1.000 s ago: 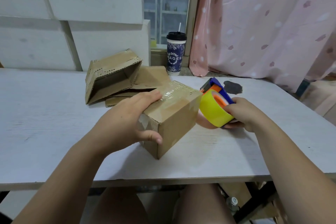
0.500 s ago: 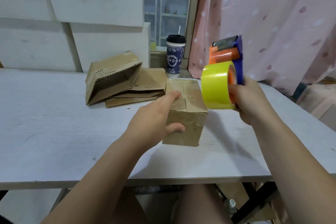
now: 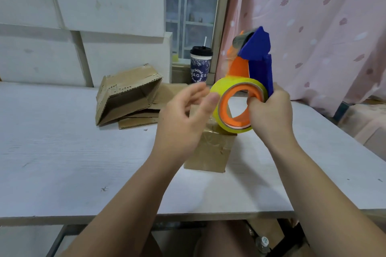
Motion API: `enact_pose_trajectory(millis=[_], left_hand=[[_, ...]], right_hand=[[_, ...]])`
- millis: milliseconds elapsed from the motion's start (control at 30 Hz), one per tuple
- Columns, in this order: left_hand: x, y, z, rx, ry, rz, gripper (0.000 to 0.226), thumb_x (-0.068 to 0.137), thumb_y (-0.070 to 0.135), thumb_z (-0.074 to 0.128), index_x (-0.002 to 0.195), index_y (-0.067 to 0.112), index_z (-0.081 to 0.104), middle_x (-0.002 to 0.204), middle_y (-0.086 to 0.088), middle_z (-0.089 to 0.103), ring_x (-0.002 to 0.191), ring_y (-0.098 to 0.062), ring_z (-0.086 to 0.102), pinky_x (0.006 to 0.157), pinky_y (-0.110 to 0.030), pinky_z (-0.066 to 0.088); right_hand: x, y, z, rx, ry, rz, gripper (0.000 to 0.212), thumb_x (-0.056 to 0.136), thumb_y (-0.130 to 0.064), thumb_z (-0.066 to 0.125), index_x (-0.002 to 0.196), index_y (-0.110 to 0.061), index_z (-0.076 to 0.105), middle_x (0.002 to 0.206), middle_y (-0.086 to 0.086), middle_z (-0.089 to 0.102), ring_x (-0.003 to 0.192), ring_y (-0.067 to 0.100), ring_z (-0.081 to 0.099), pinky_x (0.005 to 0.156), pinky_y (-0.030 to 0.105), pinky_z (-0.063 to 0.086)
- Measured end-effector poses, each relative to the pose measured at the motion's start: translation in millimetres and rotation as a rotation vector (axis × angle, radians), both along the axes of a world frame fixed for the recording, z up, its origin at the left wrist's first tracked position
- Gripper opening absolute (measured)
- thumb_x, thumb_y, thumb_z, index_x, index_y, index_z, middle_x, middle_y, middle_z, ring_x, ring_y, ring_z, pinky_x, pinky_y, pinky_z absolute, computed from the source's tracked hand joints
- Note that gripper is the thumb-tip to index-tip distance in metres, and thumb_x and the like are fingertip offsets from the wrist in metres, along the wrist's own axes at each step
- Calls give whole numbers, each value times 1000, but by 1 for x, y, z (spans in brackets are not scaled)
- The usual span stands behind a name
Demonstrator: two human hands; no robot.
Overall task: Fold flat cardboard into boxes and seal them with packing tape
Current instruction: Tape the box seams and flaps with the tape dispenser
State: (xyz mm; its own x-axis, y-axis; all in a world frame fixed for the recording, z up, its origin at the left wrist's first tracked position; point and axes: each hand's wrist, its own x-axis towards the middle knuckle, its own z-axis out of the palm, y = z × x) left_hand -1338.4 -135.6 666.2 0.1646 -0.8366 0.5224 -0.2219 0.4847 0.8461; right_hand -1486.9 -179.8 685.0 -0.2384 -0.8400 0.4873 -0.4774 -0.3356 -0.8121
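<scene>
Tape dispenser [image 3: 259,62] is clamped in the right grip [image 3: 271,117] above the box [image 3: 208,152], while the left grip [image 3: 181,123], fingers apart, holds nothing beside the roll [image 3: 231,81].

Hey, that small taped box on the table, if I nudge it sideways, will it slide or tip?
The taped box sits flat on the table and looks about as wide as tall, so it would probably slide, not tip. Being small corrugated cardboard, it is likely light. Its taped seams should keep it fairly stiff.
</scene>
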Motion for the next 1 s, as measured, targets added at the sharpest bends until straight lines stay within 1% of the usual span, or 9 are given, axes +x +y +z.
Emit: enact_pose_trajectory(millis=[67,133,233,367,500,600,800,900,1000], left_hand=[[-8,0,13,8,-21,25,55,75,58,64,119,27,59,106,14,66,98,-1,62,82,-19,51],[-15,-1,22,25,-54,84,33,81,49,66,107,32,58,98,17,65,91,-3,62,75,-18,54],[-17,-6,28,33,37,156,18,85,44,62,94,28,64,83,15,67,77,-4,63,66,-21,52],[-5,-13,28,81,222,154,17,90,25,57,78,24,69,72,5,70,70,-15,68,66,-34,56],[4,-18,18,270,503,38,15,90,13,57,77,14,64,67,-2,59,51,-9,56,56,-22,50],[4,-16,6,289,522,17,16,90,10,57,75,10,65,62,-2,54,54,-10,52,61,-25,46],[10,-10,-11,314,543,48,25,92,9,54,70,11,65,62,-3,57,68,-17,54,74,-30,48],[16,-6,-15,396,582,38,23,94,13,54,74,11,65,65,-2,61,77,-19,63,81,-32,53],[22,-3,-16,461,651,-2,20,95,16,54,79,9,64,62,1,63,81,-17,70,70,-27,58]], right_hand=[[5,6,-3,-22,35,4,42,87,-5,56,123,-28,55,108,-4,62,98,18,56,87,37,53],[9,12,-8,-55,68,0,59,84,-1,58,136,-27,45,126,-3,54,109,16,51,86,29,50],[12,18,-12,-109,124,7,67,81,2,60,137,-28,40,129,-5,46,104,5,42,82,19,43],[10,18,-15,-115,135,12,69,81,2,61,138,-29,38,128,-6,42,100,3,39,79,18,42],[5,15,-20,-115,32,68,66,83,2,61,138,-27,40,131,-4,44,109,7,45,70,2,43],[3,13,-23,-110,-35,105,61,85,1,60,136,-29,42,131,-4,47,116,12,48,69,-5,40],[3,13,-22,-1,-172,267,58,87,-8,65,120,-46,35,106,-28,50,91,-10,53,58,0,44],[2,10,-20,62,-189,258,56,86,-14,69,128,-38,41,118,-17,54,100,4,57,73,18,55],[2,8,-17,103,-199,256,57,85,-16,69,135,-29,45,124,-8,58,107,13,59,82,31,56]])
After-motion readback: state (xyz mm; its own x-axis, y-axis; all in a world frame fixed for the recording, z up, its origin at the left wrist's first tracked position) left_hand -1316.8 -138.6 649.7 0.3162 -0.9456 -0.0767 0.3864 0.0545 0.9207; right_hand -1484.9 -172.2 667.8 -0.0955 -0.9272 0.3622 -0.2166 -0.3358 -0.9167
